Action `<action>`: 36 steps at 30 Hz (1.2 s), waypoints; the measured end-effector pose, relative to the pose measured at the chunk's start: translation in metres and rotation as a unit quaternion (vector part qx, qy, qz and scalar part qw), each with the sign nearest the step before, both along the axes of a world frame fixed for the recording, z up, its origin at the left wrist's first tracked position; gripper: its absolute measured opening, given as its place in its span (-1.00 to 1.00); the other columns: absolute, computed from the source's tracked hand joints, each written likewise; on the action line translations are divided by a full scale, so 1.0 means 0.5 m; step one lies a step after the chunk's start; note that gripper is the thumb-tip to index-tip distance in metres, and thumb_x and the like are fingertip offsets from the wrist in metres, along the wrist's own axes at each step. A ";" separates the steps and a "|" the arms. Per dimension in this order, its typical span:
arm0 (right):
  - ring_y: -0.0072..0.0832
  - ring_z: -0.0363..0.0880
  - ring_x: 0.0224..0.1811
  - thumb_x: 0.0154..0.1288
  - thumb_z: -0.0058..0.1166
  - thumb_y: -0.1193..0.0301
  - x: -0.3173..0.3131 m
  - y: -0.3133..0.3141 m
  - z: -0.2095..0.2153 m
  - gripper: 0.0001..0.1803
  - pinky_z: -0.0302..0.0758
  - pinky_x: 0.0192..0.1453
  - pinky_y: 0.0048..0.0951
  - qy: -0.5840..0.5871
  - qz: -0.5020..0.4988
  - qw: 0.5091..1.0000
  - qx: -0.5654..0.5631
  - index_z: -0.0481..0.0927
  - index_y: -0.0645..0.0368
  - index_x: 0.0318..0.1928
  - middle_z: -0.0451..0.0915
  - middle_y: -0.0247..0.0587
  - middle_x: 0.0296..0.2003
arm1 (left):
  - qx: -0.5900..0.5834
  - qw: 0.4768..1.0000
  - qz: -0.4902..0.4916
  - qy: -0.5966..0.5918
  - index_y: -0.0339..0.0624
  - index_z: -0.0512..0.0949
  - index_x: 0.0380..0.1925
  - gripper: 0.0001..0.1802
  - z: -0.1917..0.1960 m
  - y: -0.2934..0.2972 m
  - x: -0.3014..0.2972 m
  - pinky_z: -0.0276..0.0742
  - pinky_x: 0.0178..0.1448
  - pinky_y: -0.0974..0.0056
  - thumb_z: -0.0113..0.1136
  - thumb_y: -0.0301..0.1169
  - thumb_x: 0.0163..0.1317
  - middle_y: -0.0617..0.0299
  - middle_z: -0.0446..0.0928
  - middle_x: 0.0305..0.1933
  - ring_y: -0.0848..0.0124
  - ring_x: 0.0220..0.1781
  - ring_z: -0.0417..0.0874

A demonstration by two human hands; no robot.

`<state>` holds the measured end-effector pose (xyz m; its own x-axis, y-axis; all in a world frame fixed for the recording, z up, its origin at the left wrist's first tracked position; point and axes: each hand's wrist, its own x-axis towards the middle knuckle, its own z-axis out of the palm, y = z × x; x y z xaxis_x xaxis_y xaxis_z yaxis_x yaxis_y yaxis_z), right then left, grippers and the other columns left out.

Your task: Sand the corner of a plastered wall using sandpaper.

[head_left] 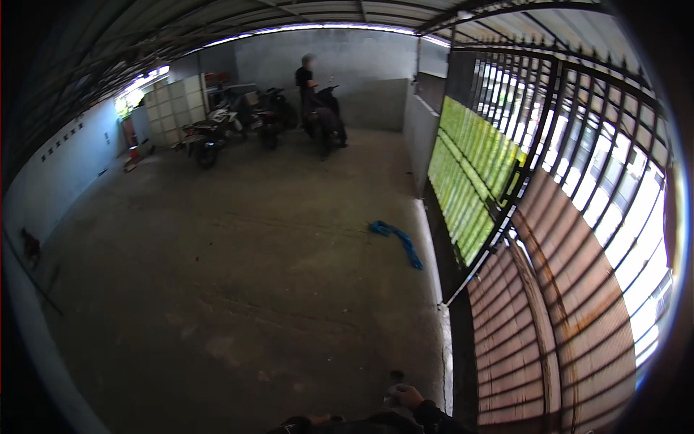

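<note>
At the lower edge my right hand [406,396] is raised in front of me, its fingers curled together. A small pale patch shows at its fingertips and a small dark shape [396,376] lies just beyond it; what the hand holds is too dim to make out. My left hand [319,419] shows only as a sliver at the bottom, beside a dark sleeve, and its fingers are mostly hidden. Ahead on the concrete floor [289,253], apart from both hands, lies a crumpled blue strip [397,242] of cloth or plastic.
A barred metal gate [538,195] with yellow-green and reddish panels runs along the right. Several motorcycles [206,141] stand at the back left. A person [306,79] in dark clothes is beside another motorcycle [325,126]. A pale wall [72,159] bounds the left.
</note>
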<state>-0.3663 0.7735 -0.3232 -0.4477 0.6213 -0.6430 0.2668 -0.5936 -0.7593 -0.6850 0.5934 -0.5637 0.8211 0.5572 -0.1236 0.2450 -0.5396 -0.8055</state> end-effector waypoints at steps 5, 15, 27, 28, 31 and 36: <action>-0.35 0.70 -0.25 0.31 0.16 0.31 -0.018 0.179 -0.041 -0.73 0.62 -0.18 -0.35 0.005 0.086 0.979 0.183 0.65 0.25 -0.12 0.67 -0.13 -0.19 | 0.532 0.281 -0.388 0.698 -0.18 0.43 0.21 -0.37 0.342 0.348 0.217 0.38 0.28 0.14 0.00 0.06 0.34 -0.04 0.48 0.20 0.22 0.24 0.49; -0.22 0.53 0.13 0.27 0.12 -0.06 -0.006 0.475 -0.004 -0.38 0.41 0.22 -0.29 -0.001 0.499 0.821 0.276 0.57 0.20 0.10 0.57 -0.03 0.08 | 0.326 -0.008 -0.469 0.821 -0.31 0.47 0.03 -0.49 0.156 0.512 0.078 0.57 -0.02 0.11 -0.05 -0.05 0.43 0.03 0.65 -0.12 0.09 -0.13 0.67; -0.34 0.57 -0.04 0.36 0.04 0.08 0.120 0.702 0.047 -0.58 0.44 0.09 -0.31 0.002 0.391 0.893 0.225 0.66 0.07 0.04 0.67 -0.20 -0.12 | 0.463 0.053 -0.376 0.801 -0.25 0.43 0.02 -0.62 0.461 0.958 0.239 0.61 -0.31 0.29 -0.06 -0.16 0.46 0.11 0.66 -0.11 0.37 -0.33 0.68; -0.27 0.53 0.06 0.36 0.02 0.05 0.133 0.716 0.030 -0.56 0.41 0.16 -0.27 0.016 0.389 0.899 0.199 0.65 0.05 0.05 0.63 -0.15 0.00 | 0.451 0.049 -0.392 0.800 -0.25 0.42 0.04 -0.61 0.462 0.979 0.237 0.62 -0.31 0.29 -0.05 -0.15 0.46 0.11 0.66 -0.11 0.37 -0.33 0.69; -0.18 0.50 0.14 0.35 0.01 0.02 0.152 0.749 0.071 -0.53 0.38 0.22 -0.25 0.027 0.377 0.912 0.161 0.62 0.02 0.09 0.58 -0.10 0.10 | 0.439 0.048 -0.407 0.800 -0.25 0.42 0.04 -0.60 0.469 1.020 0.234 0.63 -0.30 0.28 -0.03 -0.15 0.45 0.10 0.65 -0.11 0.36 -0.32 0.69; -0.17 0.51 0.11 0.36 0.01 0.03 0.184 0.818 0.048 -0.52 0.38 0.21 -0.27 0.057 0.387 0.904 0.172 0.60 0.07 0.10 0.60 -0.09 0.06 | 0.443 0.065 -0.427 0.786 -0.28 0.48 -0.05 -0.63 0.482 1.089 0.238 0.64 -0.29 0.26 0.01 -0.17 0.43 0.09 0.65 -0.15 0.36 -0.31 0.69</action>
<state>-0.2743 1.1824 -0.2993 -0.8849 0.2486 -0.3939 0.4097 0.0132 -0.9121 -0.5661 1.1380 -0.3226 -0.0389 0.7517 -0.6583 -0.3291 0.6124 0.7188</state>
